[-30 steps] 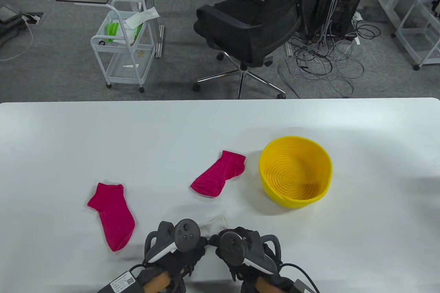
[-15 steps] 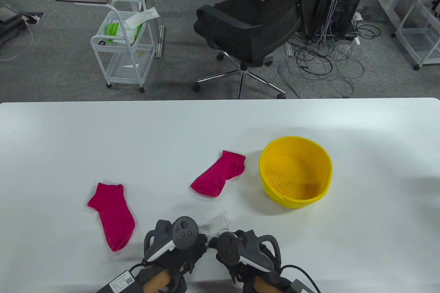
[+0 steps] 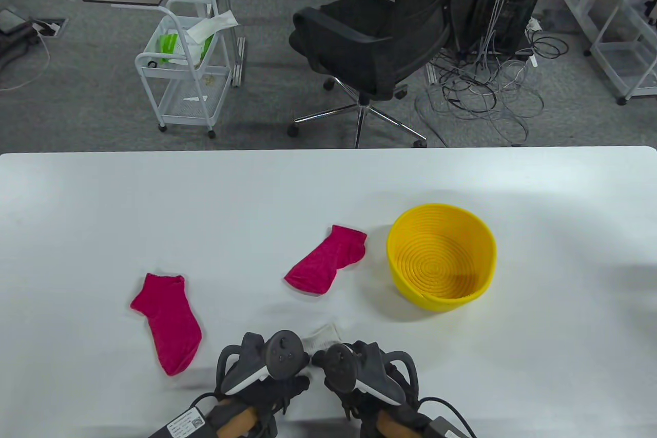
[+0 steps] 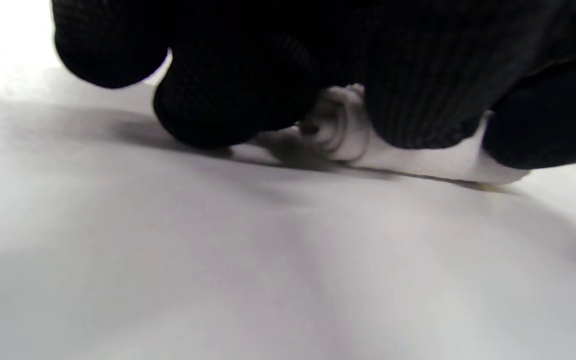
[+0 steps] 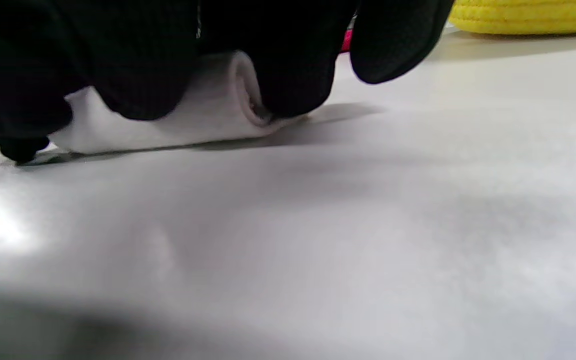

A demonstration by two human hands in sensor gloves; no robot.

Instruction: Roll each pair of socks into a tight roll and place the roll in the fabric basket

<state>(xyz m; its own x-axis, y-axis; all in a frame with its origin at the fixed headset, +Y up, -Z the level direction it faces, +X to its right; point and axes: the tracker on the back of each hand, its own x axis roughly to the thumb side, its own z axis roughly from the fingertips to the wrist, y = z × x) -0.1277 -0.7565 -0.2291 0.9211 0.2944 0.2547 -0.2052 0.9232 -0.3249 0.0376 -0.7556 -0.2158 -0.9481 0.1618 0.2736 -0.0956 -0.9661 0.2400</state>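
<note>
A white sock pair (image 3: 324, 336) lies partly rolled near the table's front edge, with a short flat end sticking out beyond the hands. My left hand (image 3: 281, 362) and right hand (image 3: 350, 367) sit side by side on it. In the left wrist view, black gloved fingers (image 4: 238, 95) curl over the white roll (image 4: 348, 125). The right wrist view shows fingers (image 5: 288, 75) wrapped over the roll's end (image 5: 228, 107). One pink sock (image 3: 167, 322) lies flat at the left, another pink sock (image 3: 327, 267) beside the yellow basket (image 3: 400, 273), which holds nothing.
The white table (image 3: 102, 212) reaches to both sides. The basket's base (image 5: 528, 17) shows at the upper right of the right wrist view. Beyond the far edge stand a black office chair (image 3: 380, 37), a white cart (image 3: 179, 68) and tangled cables (image 3: 482, 94).
Both hands have crept slightly forward over the white socks. Less of the flat white end shows ahead of them. The pink socks and basket have not moved.
</note>
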